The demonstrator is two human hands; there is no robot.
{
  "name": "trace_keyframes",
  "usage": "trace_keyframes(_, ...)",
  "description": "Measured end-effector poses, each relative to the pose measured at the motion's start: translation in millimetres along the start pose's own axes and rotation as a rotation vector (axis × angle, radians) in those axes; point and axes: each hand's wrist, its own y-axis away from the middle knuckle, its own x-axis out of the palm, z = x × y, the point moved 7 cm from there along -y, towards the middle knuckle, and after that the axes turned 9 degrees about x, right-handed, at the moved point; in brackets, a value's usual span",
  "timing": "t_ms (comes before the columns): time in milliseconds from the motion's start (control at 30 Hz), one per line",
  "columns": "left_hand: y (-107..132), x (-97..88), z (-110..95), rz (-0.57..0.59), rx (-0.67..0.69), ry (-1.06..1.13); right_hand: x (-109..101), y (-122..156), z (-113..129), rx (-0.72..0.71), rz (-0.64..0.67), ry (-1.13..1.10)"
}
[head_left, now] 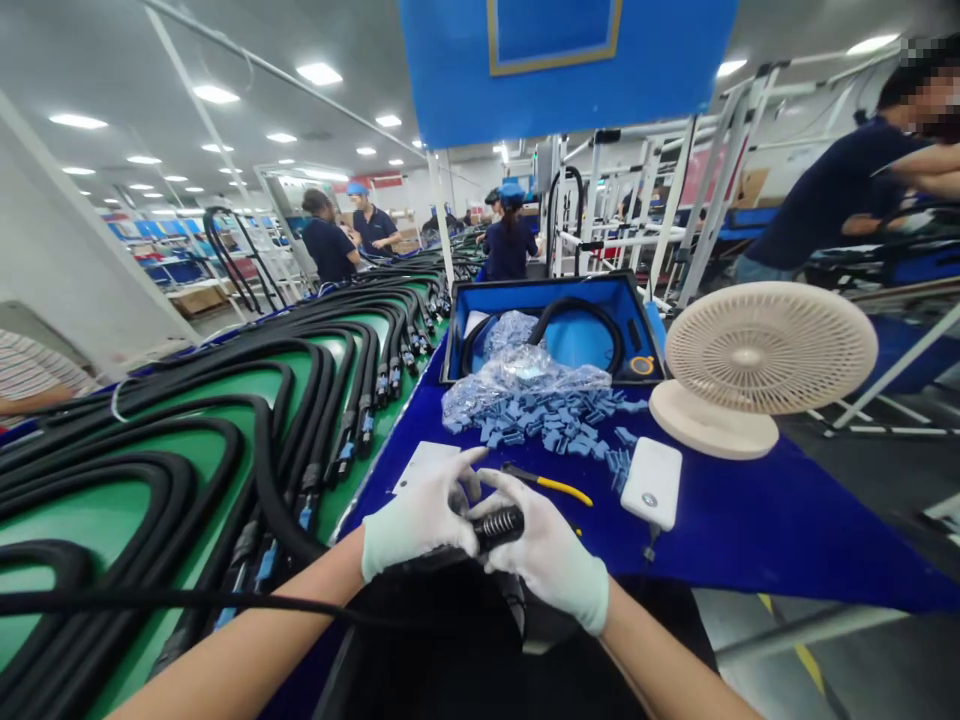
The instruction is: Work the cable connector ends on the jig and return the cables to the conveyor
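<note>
Both hands wear white gloves and come together in front of me at the table's near edge. My left hand [420, 515] is closed around a thick black cable, its thumb and fingers bent. Against the ribbed black end [501, 524] of that cable, my right hand [546, 548] wraps its fingers from the other side. The tip of the cable is partly hidden by the gloves. Just beyond the hands lie yellow-handled pliers [559, 488] and a white card-like sheet [424, 466]. A heap of small blue clips [551, 415] spreads behind them.
A beige fan [769, 348] and a white power bank [652, 482] stand on the blue table [795, 520]. Behind the clips are clear plastic bags [517, 375] and a blue bin [589, 335]. Many black cables [247, 400] cover the green bench at left. Several people work farther off.
</note>
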Motion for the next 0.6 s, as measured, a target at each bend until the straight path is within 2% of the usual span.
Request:
trace_keyframes(100,1,9.3,9,-0.015,-0.083,0.064,0,0,4,-0.007,-0.008,0.036)
trace_keyframes(167,8,4.6,4,-0.169,-0.092,-0.066,-5,-2,5,-0.02,-0.05,0.011)
trace_keyframes(233,22,-3.9,-13,-0.34,-0.031,-0.265,-10,-2,4,-0.066,-0.125,-0.056)
trace_keyframes(300,40,-10.6,-30,-0.442,0.002,-0.353,-10,-2,-3,-0.127,-0.212,-0.161)
trace_keyframes(333,50,-13.9,-33,-0.47,-0.038,-0.324,-7,-2,-10,-0.153,-0.251,-0.222)
trace_keyframes(400,67,-17.7,-27,-0.487,-0.208,-0.191,4,-1,-28,-0.175,-0.308,-0.342)
trace_keyframes(467,81,-10.0,-15,-0.399,-0.372,-0.043,20,0,-44,-0.17,-0.323,-0.416)
trace_keyframes(533,88,6.3,-4,-0.286,-0.433,0.157,33,2,-49,-0.164,-0.322,-0.449)
trace_keyframes(567,90,12.3,1,-0.296,-0.428,0.311,38,3,-47,-0.174,-0.312,-0.438)
trace_keyframes(600,92,13.9,6,-0.378,-0.403,0.496,42,3,-40,-0.197,-0.28,-0.397)
